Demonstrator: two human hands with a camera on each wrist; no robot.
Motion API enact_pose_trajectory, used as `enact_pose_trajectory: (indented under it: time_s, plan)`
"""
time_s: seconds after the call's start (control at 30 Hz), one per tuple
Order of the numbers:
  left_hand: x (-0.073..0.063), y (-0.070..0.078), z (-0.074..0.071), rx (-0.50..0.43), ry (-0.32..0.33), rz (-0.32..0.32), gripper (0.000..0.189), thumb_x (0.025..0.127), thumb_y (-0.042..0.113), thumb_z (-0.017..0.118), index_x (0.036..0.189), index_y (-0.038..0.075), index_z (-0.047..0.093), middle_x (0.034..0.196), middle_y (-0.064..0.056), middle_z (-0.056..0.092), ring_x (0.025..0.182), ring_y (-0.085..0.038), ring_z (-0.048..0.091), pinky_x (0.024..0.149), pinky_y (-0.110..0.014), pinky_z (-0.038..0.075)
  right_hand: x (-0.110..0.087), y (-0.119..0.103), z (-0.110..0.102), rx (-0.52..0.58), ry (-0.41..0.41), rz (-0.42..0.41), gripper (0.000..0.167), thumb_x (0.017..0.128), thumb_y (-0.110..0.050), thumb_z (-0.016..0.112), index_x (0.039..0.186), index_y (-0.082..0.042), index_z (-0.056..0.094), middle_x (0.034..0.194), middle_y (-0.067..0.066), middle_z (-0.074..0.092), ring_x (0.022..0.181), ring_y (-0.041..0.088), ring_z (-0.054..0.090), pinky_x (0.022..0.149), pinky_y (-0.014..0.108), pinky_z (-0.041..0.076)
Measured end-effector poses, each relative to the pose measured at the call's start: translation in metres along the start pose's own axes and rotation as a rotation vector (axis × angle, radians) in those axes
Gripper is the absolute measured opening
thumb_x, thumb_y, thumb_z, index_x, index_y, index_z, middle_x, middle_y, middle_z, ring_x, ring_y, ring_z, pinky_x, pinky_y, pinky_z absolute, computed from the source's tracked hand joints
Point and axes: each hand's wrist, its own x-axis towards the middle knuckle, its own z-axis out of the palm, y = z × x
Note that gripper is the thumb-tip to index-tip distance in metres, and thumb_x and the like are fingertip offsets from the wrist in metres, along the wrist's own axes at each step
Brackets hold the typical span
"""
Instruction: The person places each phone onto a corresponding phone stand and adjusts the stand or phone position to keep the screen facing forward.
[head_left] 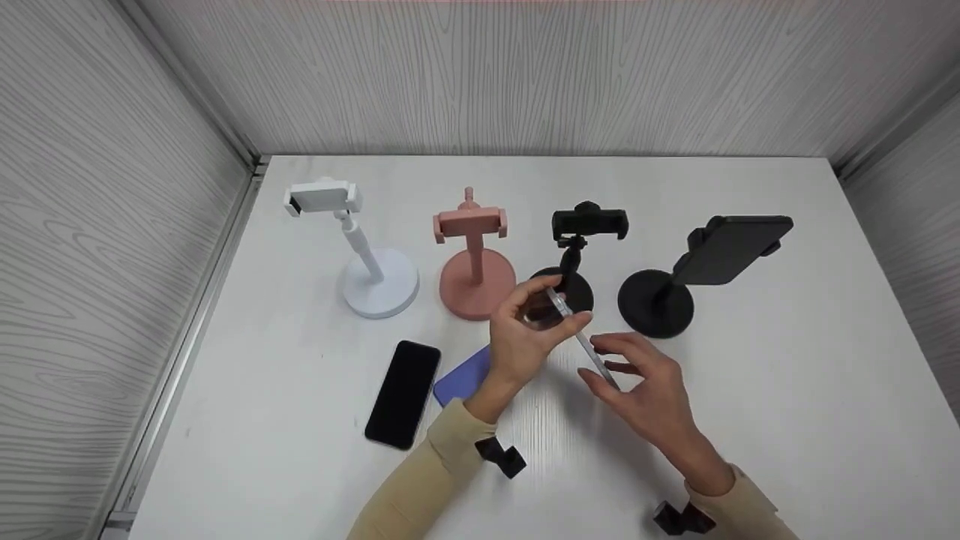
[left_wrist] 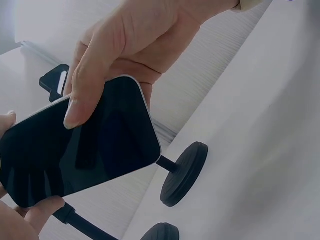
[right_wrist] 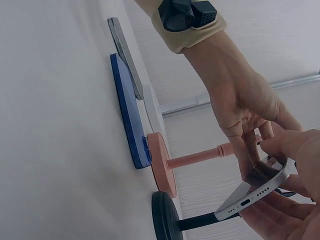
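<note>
A phone with a silver edge and dark screen is up in the air between both hands, tilted almost edge-on in the head view. My left hand grips its upper end between thumb and fingers. The right hand holds the lower end, its thumb pressed on the screen in the left wrist view. Charging port and speaker holes show along one short edge in the right wrist view. Right behind the left hand stands a black phone stand with a bare clamp, its base partly covered by that hand.
A white stand and a pink stand line up to the left. At the right, another black stand carries a dark phone. On the table lie a black phone and a blue phone, partly under the left forearm.
</note>
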Motion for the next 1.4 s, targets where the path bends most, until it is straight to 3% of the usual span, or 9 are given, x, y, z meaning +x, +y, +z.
enact_pose_trajectory:
  time_s: [0.07, 0.13, 0.27, 0.47, 0.7, 0.87, 1.03, 1.4]
  plan:
    - [0.0, 0.0, 0.001, 0.009, 0.016, -0.004, 0.053, 0.075, 0.008, 0.093, 0.123, -0.003, 0.072, 0.102, -0.022, 0.074, 0.09, -0.011, 0.073, 0.079, -0.03, 0.068, -0.001, 0.001, 0.004, -0.04, 0.039, -0.051, 0.04, 0.075, 0.007, 0.09, 0.112, -0.005, 0.079, 0.106, 0.007, 0.079, 0.095, 0.018, 0.078, 0.074, 0.026, 0.067]
    - [0.0, 0.0, 0.002, 0.014, 0.028, -0.011, 0.052, 0.075, 0.004, 0.093, 0.122, -0.003, 0.072, 0.101, -0.022, 0.073, 0.089, -0.01, 0.072, 0.078, -0.029, 0.067, -0.002, 0.001, 0.008, -0.092, 0.073, -0.099, 0.037, 0.075, 0.01, 0.089, 0.109, -0.003, 0.079, 0.102, 0.008, 0.08, 0.091, 0.021, 0.079, 0.074, 0.025, 0.067]
    - [0.001, 0.002, 0.001, 0.053, 0.038, -0.046, 0.053, 0.074, 0.006, 0.094, 0.122, -0.002, 0.072, 0.104, -0.019, 0.074, 0.09, -0.013, 0.072, 0.08, -0.044, 0.069, -0.001, 0.004, 0.012, -0.195, 0.124, -0.169, 0.034, 0.076, 0.013, 0.086, 0.106, -0.001, 0.079, 0.097, 0.009, 0.08, 0.081, 0.021, 0.079, 0.069, 0.018, 0.064]
    - [0.003, 0.005, -0.001, 0.1, 0.021, -0.106, 0.055, 0.074, 0.011, 0.096, 0.123, 0.0, 0.072, 0.106, -0.018, 0.074, 0.092, -0.015, 0.073, 0.087, -0.06, 0.065, 0.001, 0.008, 0.013, -0.268, 0.144, -0.184, 0.031, 0.076, 0.012, 0.086, 0.104, 0.0, 0.079, 0.092, 0.011, 0.08, 0.064, 0.009, 0.067, 0.057, 0.012, 0.053]
    - [0.003, 0.008, -0.005, 0.092, -0.007, -0.11, 0.055, 0.076, 0.009, 0.095, 0.125, 0.001, 0.072, 0.109, -0.02, 0.072, 0.099, -0.016, 0.072, 0.093, -0.055, 0.065, 0.005, 0.009, 0.011, -0.232, 0.162, -0.194, 0.029, 0.078, 0.015, 0.083, 0.102, -0.001, 0.079, 0.086, 0.008, 0.078, 0.062, 0.007, 0.058, 0.056, 0.013, 0.048]
    - [0.003, 0.011, -0.008, 0.078, -0.029, -0.108, 0.053, 0.079, 0.006, 0.093, 0.127, -0.001, 0.072, 0.117, -0.021, 0.069, 0.104, -0.02, 0.071, 0.094, -0.045, 0.066, 0.007, 0.009, 0.007, -0.194, 0.165, -0.157, 0.029, 0.079, 0.016, 0.082, 0.101, -0.001, 0.079, 0.084, 0.008, 0.079, 0.063, 0.007, 0.058, 0.057, 0.013, 0.048]
    - [0.004, 0.013, -0.012, 0.061, -0.052, -0.097, 0.046, 0.081, 0.002, 0.09, 0.124, -0.002, 0.073, 0.117, -0.022, 0.07, 0.1, -0.015, 0.07, 0.089, -0.034, 0.067, 0.008, 0.011, 0.004, -0.183, 0.187, -0.12, 0.028, 0.078, 0.016, 0.083, 0.101, 0.001, 0.079, 0.082, 0.009, 0.079, 0.065, 0.007, 0.059, 0.06, 0.01, 0.048]
    - [0.006, 0.02, -0.016, 0.089, -0.084, -0.062, 0.037, 0.087, 0.002, 0.084, 0.122, -0.002, 0.074, 0.115, -0.023, 0.072, 0.094, -0.009, 0.069, 0.081, -0.031, 0.068, 0.01, 0.008, -0.001, 0.034, 0.187, 0.057, 0.017, 0.083, 0.01, 0.082, 0.098, 0.002, 0.08, 0.083, 0.015, 0.08, 0.067, 0.002, 0.069, 0.061, 0.006, 0.052]
